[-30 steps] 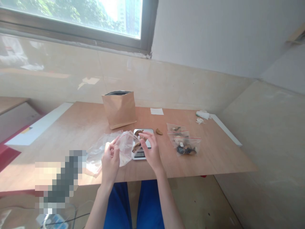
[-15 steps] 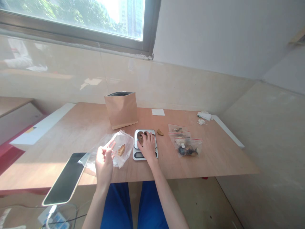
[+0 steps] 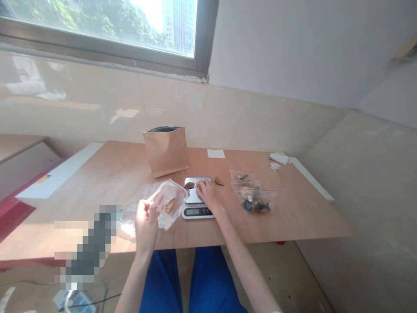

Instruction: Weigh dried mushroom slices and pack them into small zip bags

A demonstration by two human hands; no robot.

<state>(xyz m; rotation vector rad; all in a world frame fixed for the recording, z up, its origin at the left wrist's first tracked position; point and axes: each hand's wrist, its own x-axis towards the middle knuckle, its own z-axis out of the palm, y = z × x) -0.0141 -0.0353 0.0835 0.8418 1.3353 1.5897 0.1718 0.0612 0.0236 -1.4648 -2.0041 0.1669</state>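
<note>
My left hand (image 3: pixel 146 217) pinches the mouth of a clear zip bag (image 3: pixel 169 202), holding it up with one brown dried piece (image 3: pixel 170 205) inside. My right hand (image 3: pixel 208 193) rests on the far part of a small silver kitchen scale (image 3: pixel 195 204), fingers curled over dark dried pieces (image 3: pixel 190 185) on its platform; whether it grips one is hidden. Another brown piece (image 3: pixel 219 181) lies on the table just right of the scale.
A brown paper pouch (image 3: pixel 166 150) stands open behind the scale. Filled red-zip bags (image 3: pixel 256 200) lie to the right, more clear bags under my left hand. A white slip (image 3: pixel 216 153) and crumpled paper (image 3: pixel 276 158) sit at the back. A pixelated patch covers the near left.
A dried piece went from my right hand into the clear bag. My right hand then moved back onto the scale's platform and has slid toward its far right edge.
</note>
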